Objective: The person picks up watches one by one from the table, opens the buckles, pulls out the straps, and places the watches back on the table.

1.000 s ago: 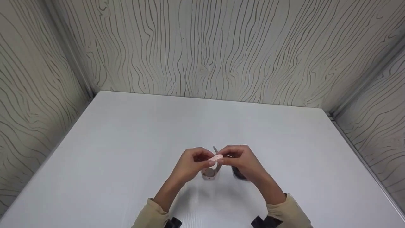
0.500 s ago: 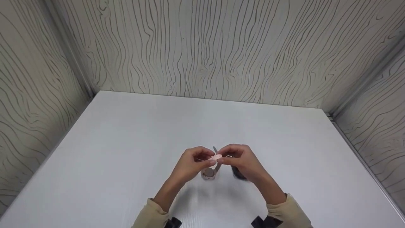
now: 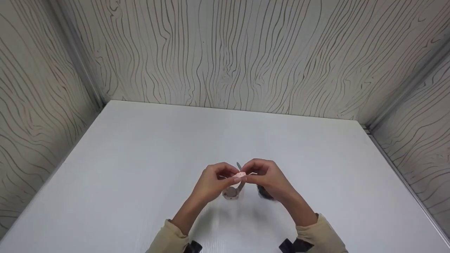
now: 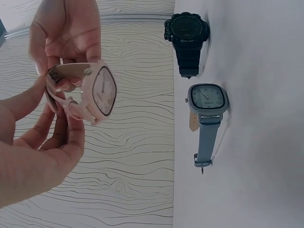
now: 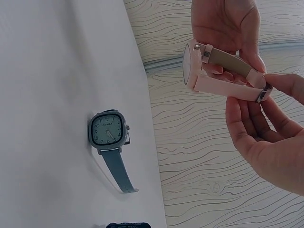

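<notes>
Both hands hold up a pink wristwatch (image 3: pixel 240 174) by its strap, over the white table. Its square-round dial (image 4: pixel 104 91) hangs below the fingers, the strap bent into a loop. At the strap's end sits a dark metal buckle (image 5: pixel 264 93), pinched by the fingertips of my right hand (image 5: pixel 273 137). My left hand (image 4: pixel 40 159) pinches the strap from the opposite side; the overlapping fingers partly hide the buckle there. In the head view, the left hand (image 3: pixel 210 181) and the right hand (image 3: pixel 270 177) meet at the strap.
A blue-grey square wristwatch (image 4: pixel 207 97) lies on the white table (image 3: pixel 140 158) beyond the hands, mostly hidden in the head view. Beside it lies a black wristwatch (image 4: pixel 187 28), partly covered by the right hand from above. Wood-grain panels (image 3: pixel 225 52) enclose the table.
The right hand has shifted slightly left and away from me, closer to the left hand. The pink strap between them has turned a little. The left hand has hardly moved.
</notes>
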A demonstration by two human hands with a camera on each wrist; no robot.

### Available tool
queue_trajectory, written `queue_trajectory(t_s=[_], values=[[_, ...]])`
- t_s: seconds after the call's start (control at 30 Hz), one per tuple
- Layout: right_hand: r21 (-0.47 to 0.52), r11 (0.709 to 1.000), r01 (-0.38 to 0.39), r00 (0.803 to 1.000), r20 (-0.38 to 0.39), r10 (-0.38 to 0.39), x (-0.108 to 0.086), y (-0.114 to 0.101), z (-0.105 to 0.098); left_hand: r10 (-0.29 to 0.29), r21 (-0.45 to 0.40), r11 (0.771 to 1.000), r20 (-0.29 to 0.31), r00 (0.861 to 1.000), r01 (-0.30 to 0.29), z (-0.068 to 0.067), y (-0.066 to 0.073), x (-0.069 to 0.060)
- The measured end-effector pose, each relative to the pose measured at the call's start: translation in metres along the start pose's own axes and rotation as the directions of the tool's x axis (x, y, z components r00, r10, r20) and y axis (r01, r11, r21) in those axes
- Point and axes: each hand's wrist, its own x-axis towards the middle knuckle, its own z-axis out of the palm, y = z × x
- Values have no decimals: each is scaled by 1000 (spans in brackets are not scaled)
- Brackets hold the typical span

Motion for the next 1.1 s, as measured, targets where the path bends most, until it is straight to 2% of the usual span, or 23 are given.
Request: queue_trajectory(t_s=[0.4, 0.67, 1.1], values=[[-26, 999, 30, 1000, 7, -30, 0, -2, 0, 14, 6, 1000, 13, 1000, -14, 0, 2, 0], [11, 1000, 29, 1000, 12, -29, 0, -1, 1, 24, 17, 1000, 21, 999, -24, -1, 3, 0], [25, 998, 51, 999, -6, -51, 0, 0, 0, -25, 19, 1000, 6, 1000, 25, -2, 4, -1]])
